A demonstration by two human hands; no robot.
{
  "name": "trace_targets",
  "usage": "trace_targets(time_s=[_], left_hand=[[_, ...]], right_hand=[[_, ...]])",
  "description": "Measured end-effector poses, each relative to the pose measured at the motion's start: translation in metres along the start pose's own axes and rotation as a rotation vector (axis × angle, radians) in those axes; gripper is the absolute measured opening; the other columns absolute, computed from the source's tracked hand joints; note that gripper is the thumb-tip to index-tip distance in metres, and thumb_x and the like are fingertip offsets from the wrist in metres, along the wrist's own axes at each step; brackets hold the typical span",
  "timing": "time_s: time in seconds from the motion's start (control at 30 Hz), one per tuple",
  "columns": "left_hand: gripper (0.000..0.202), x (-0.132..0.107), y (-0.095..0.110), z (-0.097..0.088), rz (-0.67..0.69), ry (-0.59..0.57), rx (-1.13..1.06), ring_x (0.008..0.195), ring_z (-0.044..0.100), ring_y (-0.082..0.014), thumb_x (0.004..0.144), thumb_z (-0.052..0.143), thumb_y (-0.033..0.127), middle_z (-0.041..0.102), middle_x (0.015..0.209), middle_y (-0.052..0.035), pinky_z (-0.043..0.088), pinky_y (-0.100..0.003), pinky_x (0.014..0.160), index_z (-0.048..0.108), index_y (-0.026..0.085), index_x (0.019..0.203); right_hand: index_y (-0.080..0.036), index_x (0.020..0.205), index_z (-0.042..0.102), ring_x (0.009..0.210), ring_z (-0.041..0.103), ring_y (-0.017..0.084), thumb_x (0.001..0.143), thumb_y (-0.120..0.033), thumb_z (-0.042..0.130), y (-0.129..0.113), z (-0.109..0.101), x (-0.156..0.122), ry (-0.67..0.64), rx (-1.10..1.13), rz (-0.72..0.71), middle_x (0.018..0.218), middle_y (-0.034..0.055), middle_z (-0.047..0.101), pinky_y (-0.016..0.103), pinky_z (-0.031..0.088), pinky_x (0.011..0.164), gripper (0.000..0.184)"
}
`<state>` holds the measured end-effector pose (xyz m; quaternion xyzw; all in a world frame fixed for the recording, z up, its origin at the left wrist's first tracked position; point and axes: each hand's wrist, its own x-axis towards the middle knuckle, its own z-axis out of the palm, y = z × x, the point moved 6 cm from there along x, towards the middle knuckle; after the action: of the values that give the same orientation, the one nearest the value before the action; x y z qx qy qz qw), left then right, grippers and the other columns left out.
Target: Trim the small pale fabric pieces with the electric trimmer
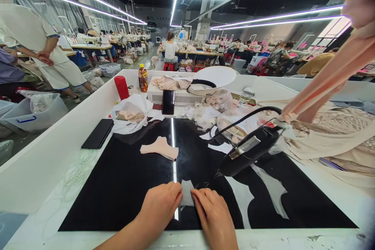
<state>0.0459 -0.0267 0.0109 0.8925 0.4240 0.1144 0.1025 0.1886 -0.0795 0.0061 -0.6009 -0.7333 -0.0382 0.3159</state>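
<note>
The bare left hand (162, 202) and bare right hand (215, 211), fingers curled, are partly hiding the sides of a small, translucent whitish piece (186, 193) lying between them on a glossy black sheet (123, 187); from afar, I cannot tell whether either is pinching it.

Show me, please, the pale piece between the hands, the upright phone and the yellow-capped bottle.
Pale piece (187, 193): head view, its middle.
Upright phone (168, 102): head view, its screen.
Yellow-capped bottle (143, 80): head view, its label.

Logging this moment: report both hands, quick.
Left hand: fingers bunched at left edge of pale piece; grip unclear.
Right hand: fingers bunched at its right edge; grip unclear.
</note>
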Motion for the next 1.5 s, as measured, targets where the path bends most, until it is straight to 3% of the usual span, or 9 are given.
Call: trace_targets(time_s=[0.4, 0.7, 0.87, 1.0, 1.2, 1.33, 1.4, 1.5], left_hand=[[0.014, 0.000, -0.003, 0.002, -0.037, -0.064, 0.002, 0.074, 0.069, -0.0206, 0.103, 0.053, 0.019, 0.068, 0.085, 0.0005, 0.043, -0.030, 0.062, 0.063, 0.020, 0.094], [0.013, -0.001, -0.006, 0.003, -0.028, -0.044, 0.004, 0.073, 0.068, -0.0194, 0.104, 0.053, 0.020, 0.067, 0.085, 0.0019, 0.044, -0.030, 0.062, 0.063, 0.022, 0.095], [0.013, 0.000, -0.006, -0.005, 0.019, 0.089, 0.045, 0.071, 0.065, -0.0203, 0.104, 0.053, 0.020, 0.065, 0.083, 0.0002, 0.047, -0.031, 0.061, 0.063, 0.021, 0.095], [0.024, -0.001, 0.006, -0.013, 0.171, 0.228, 0.067, 0.076, 0.062, -0.0224, 0.105, 0.041, 0.014, 0.063, 0.085, -0.0037, 0.054, -0.036, 0.069, 0.063, 0.017, 0.095], [0.028, -0.002, 0.021, -0.009, 0.324, 0.244, -0.063, 0.095, 0.068, -0.0231, 0.108, 0.036, 0.016, 0.069, 0.100, -0.0070, 0.060, -0.039, 0.087, 0.064, 0.015, 0.110], [0.041, -0.002, 0.029, -0.012, 0.416, 0.316, 0.030, 0.102, 0.071, -0.0199, 0.110, 0.025, 0.014, 0.074, 0.105, -0.0075, 0.060, -0.034, 0.095, 0.066, 0.013, 0.112], [0.047, -0.003, 0.030, -0.016, 0.477, 0.387, 0.116, 0.100, 0.073, -0.0173, 0.108, 0.021, 0.010, 0.077, 0.105, -0.0055, 0.062, -0.029, 0.091, 0.067, 0.014, 0.111], [0.040, -0.004, 0.018, -0.014, 0.590, 0.521, 0.205, 0.099, 0.075, -0.0156, 0.108, 0.030, 0.016, 0.078, 0.109, -0.0022, 0.063, -0.024, 0.084, 0.070, 0.019, 0.112]], right_hand=[[-0.021, 0.106, 0.067, 0.073, 0.062, 0.020, 0.111, -0.032, 0.030, -0.003, -0.001, 0.000, -0.005, -0.064, 0.001, 0.085, 0.0046, 0.068, 0.034, 0.041, 0.069, 0.039], [-0.021, 0.099, 0.069, 0.072, 0.060, 0.020, 0.111, -0.029, 0.027, -0.006, -0.001, 0.001, 0.017, -0.090, 0.030, 0.083, 0.0030, 0.067, 0.034, 0.037, 0.069, 0.045], [-0.022, 0.099, 0.069, 0.072, 0.059, 0.020, 0.111, -0.028, 0.027, -0.006, 0.002, 0.000, 0.022, -0.090, 0.046, 0.083, 0.0024, 0.066, 0.034, 0.036, 0.070, 0.044], [-0.022, 0.100, 0.067, 0.074, 0.059, 0.020, 0.111, -0.028, 0.027, -0.006, 0.003, -0.001, 0.042, -0.081, 0.047, 0.085, 0.0032, 0.067, 0.034, 0.036, 0.071, 0.042], [-0.022, 0.099, 0.066, 0.073, 0.059, 0.021, 0.111, -0.028, 0.027, -0.005, 0.004, -0.002, 0.074, -0.073, 0.025, 0.084, 0.0036, 0.067, 0.034, 0.035, 0.071, 0.042], [-0.022, 0.095, 0.065, 0.071, 0.057, 0.022, 0.111, -0.030, 0.022, -0.006, 0.005, -0.001, 0.110, -0.084, 0.020, 0.081, 0.0040, 0.066, 0.035, 0.033, 0.068, 0.046], [-0.023, 0.091, 0.065, 0.069, 0.057, 0.022, 0.111, -0.030, 0.021, -0.007, 0.003, 0.001, 0.164, -0.080, 0.023, 0.078, 0.0037, 0.065, 0.036, 0.032, 0.065, 0.048], [-0.024, 0.081, 0.063, 0.063, 0.056, 0.020, 0.109, -0.031, 0.026, -0.008, 0.000, 0.005, 0.264, -0.122, 0.009, 0.072, 0.0013, 0.063, 0.036, 0.033, 0.061, 0.047]])
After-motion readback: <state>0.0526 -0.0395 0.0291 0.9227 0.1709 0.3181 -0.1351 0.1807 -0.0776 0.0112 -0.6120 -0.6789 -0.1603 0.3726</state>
